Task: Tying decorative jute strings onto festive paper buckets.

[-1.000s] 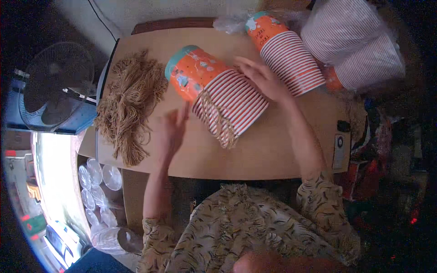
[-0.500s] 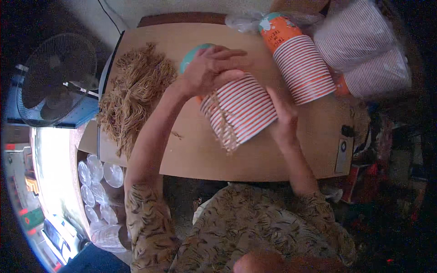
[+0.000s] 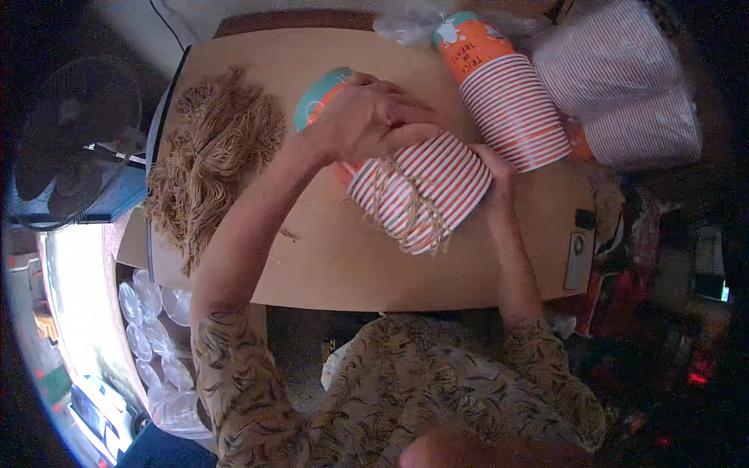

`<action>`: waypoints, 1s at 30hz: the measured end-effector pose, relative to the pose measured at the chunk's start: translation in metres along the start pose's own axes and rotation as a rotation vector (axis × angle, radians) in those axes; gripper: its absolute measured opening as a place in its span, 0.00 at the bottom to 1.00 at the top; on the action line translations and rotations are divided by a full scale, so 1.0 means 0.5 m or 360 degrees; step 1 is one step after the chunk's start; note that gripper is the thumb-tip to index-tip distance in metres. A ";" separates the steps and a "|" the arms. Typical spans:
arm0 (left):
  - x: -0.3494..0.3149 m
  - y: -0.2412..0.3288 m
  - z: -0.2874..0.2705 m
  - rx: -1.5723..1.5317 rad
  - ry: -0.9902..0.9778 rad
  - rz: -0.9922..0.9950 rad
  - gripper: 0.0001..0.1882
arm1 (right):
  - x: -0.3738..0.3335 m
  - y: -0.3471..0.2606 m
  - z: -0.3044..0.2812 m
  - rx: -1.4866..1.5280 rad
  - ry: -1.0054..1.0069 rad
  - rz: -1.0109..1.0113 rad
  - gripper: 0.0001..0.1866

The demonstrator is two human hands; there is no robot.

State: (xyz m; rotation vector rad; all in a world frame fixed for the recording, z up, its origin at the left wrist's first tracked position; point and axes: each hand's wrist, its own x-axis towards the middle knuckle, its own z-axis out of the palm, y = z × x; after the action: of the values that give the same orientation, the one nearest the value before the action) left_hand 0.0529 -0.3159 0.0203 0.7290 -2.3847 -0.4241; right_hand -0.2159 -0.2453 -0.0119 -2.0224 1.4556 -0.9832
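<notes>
A stack of nested paper cups (image 3: 449, 175), teal and orange with white-and-orange rims, lies tilted across the middle of the cardboard-topped table. My left hand (image 3: 374, 121) is closed over its upper side, fingers bent around the cups. My right hand (image 3: 499, 175) holds the right end of the stack, its fingers partly hidden behind the rims. Loops of brown twine (image 3: 402, 204) hang over the rims on the near side. To the left of my left forearm lies a large heap of brown twine (image 3: 211, 148).
A second cup stack (image 3: 515, 109) lies at the back right, next to plastic-wrapped cup stacks (image 3: 616, 62). A fan (image 3: 74, 140) stands at the left. Clear plastic pieces (image 3: 156, 327) sit below the table's left edge (image 3: 149, 249). A small flat rectangular item (image 3: 577, 257) lies at the table's right.
The cup stack has shifted slightly right in the picture and turned, with more twine loops showing on its near side. My right hand has moved up along the right end.
</notes>
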 end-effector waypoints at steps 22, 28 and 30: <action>-0.015 0.023 -0.011 0.0220 0.0065 0.0064 0.17 | 0.000 -0.037 -0.002 0.0129 -0.0054 0.0133 0.17; -0.007 0.030 0.010 0.0262 0.0119 0.0083 0.17 | 0.009 -0.033 -0.003 -0.0206 0.0057 -0.0530 0.19; -0.007 0.034 0.010 0.0262 0.0158 0.0098 0.17 | 0.008 -0.030 -0.003 -0.0209 0.0047 -0.0517 0.20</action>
State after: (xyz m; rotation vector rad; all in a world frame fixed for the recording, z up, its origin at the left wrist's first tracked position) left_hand 0.0454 -0.2999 0.0227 0.7295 -2.3604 -0.1633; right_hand -0.2072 -0.2440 0.0009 -2.4028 1.2586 -1.0715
